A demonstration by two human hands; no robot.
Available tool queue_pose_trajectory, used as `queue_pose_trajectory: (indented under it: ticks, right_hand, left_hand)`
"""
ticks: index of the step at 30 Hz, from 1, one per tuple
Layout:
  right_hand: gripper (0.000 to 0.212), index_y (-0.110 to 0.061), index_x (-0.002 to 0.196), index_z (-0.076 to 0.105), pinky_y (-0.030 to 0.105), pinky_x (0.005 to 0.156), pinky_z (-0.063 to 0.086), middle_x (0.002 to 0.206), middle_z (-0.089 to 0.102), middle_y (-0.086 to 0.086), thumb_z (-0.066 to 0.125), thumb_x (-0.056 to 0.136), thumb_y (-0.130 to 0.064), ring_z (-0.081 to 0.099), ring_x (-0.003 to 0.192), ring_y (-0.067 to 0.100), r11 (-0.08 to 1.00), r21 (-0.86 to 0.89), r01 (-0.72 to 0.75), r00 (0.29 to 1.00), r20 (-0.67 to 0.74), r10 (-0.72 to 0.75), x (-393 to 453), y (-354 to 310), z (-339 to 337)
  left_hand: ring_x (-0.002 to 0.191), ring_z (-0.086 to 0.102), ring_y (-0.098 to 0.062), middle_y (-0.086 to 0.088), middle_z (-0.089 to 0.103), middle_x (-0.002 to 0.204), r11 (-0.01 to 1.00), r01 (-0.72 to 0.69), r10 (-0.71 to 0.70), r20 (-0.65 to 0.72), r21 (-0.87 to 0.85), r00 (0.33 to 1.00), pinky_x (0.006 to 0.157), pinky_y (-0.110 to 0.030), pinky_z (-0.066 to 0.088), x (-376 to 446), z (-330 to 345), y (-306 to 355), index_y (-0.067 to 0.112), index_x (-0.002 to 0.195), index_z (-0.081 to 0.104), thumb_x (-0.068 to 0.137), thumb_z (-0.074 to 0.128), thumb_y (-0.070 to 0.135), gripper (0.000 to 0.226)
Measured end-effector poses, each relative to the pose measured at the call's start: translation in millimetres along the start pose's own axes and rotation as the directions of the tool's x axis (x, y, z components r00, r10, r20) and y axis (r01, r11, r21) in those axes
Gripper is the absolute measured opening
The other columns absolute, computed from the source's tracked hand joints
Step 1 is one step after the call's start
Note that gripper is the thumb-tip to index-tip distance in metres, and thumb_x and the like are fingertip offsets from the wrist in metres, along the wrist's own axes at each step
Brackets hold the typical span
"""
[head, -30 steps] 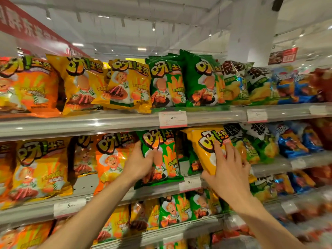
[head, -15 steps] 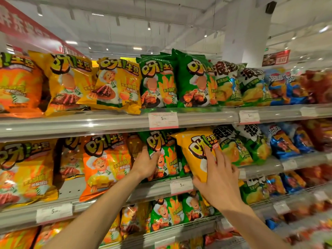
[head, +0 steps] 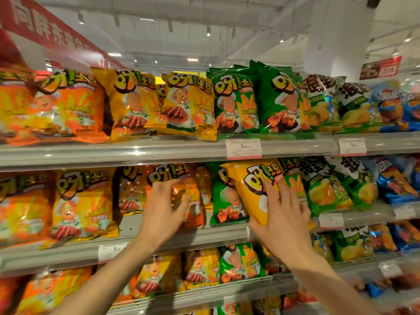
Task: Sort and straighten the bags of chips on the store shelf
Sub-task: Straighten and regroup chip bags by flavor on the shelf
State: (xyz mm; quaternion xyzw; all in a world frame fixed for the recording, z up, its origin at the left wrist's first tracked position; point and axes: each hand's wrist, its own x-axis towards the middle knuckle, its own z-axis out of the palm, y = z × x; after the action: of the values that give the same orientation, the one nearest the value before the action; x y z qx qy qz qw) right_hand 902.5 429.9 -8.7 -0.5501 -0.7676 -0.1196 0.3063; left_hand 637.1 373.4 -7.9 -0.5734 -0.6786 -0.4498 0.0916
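Head view of a snack aisle, described from the hands outward. Right hand (head: pixel 281 214): fingers (head: pixel 271 194) spread flat over the front of a yellow chip bag (head: pixel 252 192), thumb under its lower edge, so the bag is held, tilted, in front of the green chip bags (head: pixel 223 201) of the middle shelf (head: pixel 68 253). Left hand (head: pixel 161 208): fingers (head: pixel 168 184) loosely curled and parted against an orange chip bag (head: pixel 193 201); motion blur hides whether they have closed on it. Just left of the left fingers stand more yellow bags (head: pixel 84 205), with a bare patch of shelf between. The held bag is thus out of its colour group, which lies beyond the left hand. Above the fingers, a price tag (head: pixel 244 148) hangs on the upper shelf (head: pixel 113 153), whose orange, yellow and green bags lean unevenly. Below the wrists, a lower shelf (head: pixel 204 292) carries further bags.

Handling, judged: such bags are light, air-filled and glossy, hence slippery, and their contents are fragile. Grip is best taken at the crimped top or side seam, or with flat palms on both faces, without squeezing.
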Motion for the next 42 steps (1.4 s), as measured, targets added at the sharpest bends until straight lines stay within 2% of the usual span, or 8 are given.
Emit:
queue_pose_trajectory:
  ticks: [3, 6, 10, 13, 17, 27, 33, 42]
  right_hand:
    - [0.094, -0.025, 0.154, 0.017, 0.059, 0.109, 0.028, 0.159, 0.024, 0.011, 0.064, 0.078, -0.056, 0.020, 0.146, 0.032, 1.000, 0.024, 0.016, 1.000, 0.003, -0.016, -1.6, -23.9, 3.5]
    - [0.094, -0.026, 0.155, 0.014, 0.059, 0.111, 0.025, 0.161, 0.019, 0.010, 0.061, 0.081, -0.057, 0.016, 0.147, 0.031, 0.998, 0.043, 0.041, 0.999, 0.023, -0.042, -4.8, -48.1, 8.8]
    - [0.096, -0.025, 0.155, 0.012, 0.058, 0.111, 0.027, 0.162, 0.018, 0.010, 0.062, 0.080, -0.058, 0.017, 0.148, 0.029, 0.998, 0.052, 0.048, 0.998, 0.028, -0.049, -7.4, -71.7, 12.8]
    - [0.095, -0.025, 0.154, 0.014, 0.057, 0.109, 0.030, 0.160, 0.022, 0.012, 0.062, 0.080, -0.058, 0.021, 0.146, 0.031, 0.998, 0.042, 0.053, 0.999, 0.007, -0.053, -9.6, -81.9, 12.8]
    - [0.091, -0.024, 0.154, 0.018, 0.056, 0.108, 0.031, 0.159, 0.025, 0.012, 0.060, 0.081, -0.059, 0.024, 0.145, 0.031, 0.999, 0.027, 0.047, 0.999, -0.024, -0.046, -12.3, -89.6, 11.7]
    - [0.091, -0.023, 0.152, 0.023, 0.061, 0.105, 0.034, 0.157, 0.028, 0.013, 0.065, 0.078, -0.055, 0.027, 0.144, 0.034, 0.996, 0.048, 0.077, 0.996, -0.049, -0.075, -12.7, -146.1, 19.1]
    - [0.092, -0.023, 0.154, 0.017, 0.058, 0.107, 0.031, 0.160, 0.020, 0.013, 0.062, 0.082, -0.058, 0.021, 0.145, 0.032, 0.990, 0.096, 0.103, 0.993, -0.064, -0.097, -5.7, -207.1, 34.5]
    - [0.089, -0.013, 0.148, 0.028, 0.059, 0.101, 0.031, 0.146, 0.035, 0.022, 0.069, 0.080, -0.054, 0.027, 0.137, 0.039, 0.995, 0.080, -0.053, 0.997, -0.056, 0.058, 9.8, -267.1, 80.3]
  left_hand:
    - [0.127, 0.043, -0.029, -0.009, 0.039, 0.134, 0.990, 0.143, -0.142, -0.016, 0.016, 0.990, 0.103, -0.042, 0.041, -2.0, -15.4, -29.5, 0.023, 0.146, 0.038, 0.087, 0.065, 0.056, 0.072]
    - [0.140, 0.034, -0.034, -0.013, 0.027, 0.154, 0.957, 0.290, -0.285, 0.117, -0.030, 0.951, 0.110, -0.048, 0.036, -4.2, -20.5, -48.2, 0.033, 0.154, 0.020, 0.079, 0.063, 0.071, 0.094]
    - [0.148, 0.027, -0.024, 0.001, 0.020, 0.164, 0.913, 0.339, -0.263, 0.311, -0.226, 0.914, 0.115, -0.043, 0.030, -2.8, -17.0, -54.3, 0.037, 0.157, 0.006, 0.080, 0.067, 0.065, 0.102]
    - [0.150, 0.022, -0.018, 0.006, 0.016, 0.165, 0.883, 0.346, -0.231, 0.347, -0.318, 0.909, 0.116, -0.034, 0.025, -0.8, -13.8, -52.4, 0.034, 0.158, 0.005, 0.084, 0.072, 0.053, 0.101]
    - [0.142, 0.030, -0.011, 0.009, 0.024, 0.161, 0.850, 0.340, -0.225, 0.307, -0.403, 0.925, 0.105, -0.022, 0.028, -1.5, -21.5, -51.6, 0.032, 0.157, 0.010, 0.085, 0.076, 0.040, 0.098]
    - [0.149, 0.018, -0.007, 0.021, 0.017, 0.162, 0.888, 0.238, -0.166, 0.208, -0.395, 0.964, 0.117, -0.039, 0.029, -18.1, -110.9, -91.4, 0.047, 0.154, 0.014, 0.081, 0.073, 0.052, 0.094]
    - [0.147, 0.024, -0.011, 0.021, 0.023, 0.159, 0.906, 0.254, -0.213, 0.155, -0.338, 0.965, 0.107, -0.035, 0.032, -36.7, -162.7, -132.4, 0.057, 0.149, 0.017, 0.080, 0.073, 0.054, 0.089]
    - [0.140, 0.015, 0.007, 0.027, 0.018, 0.159, 0.883, 0.272, -0.244, 0.121, -0.383, 0.962, 0.113, -0.028, 0.023, -53.3, -213.2, -177.6, 0.052, 0.151, 0.018, 0.081, 0.074, 0.050, 0.090]
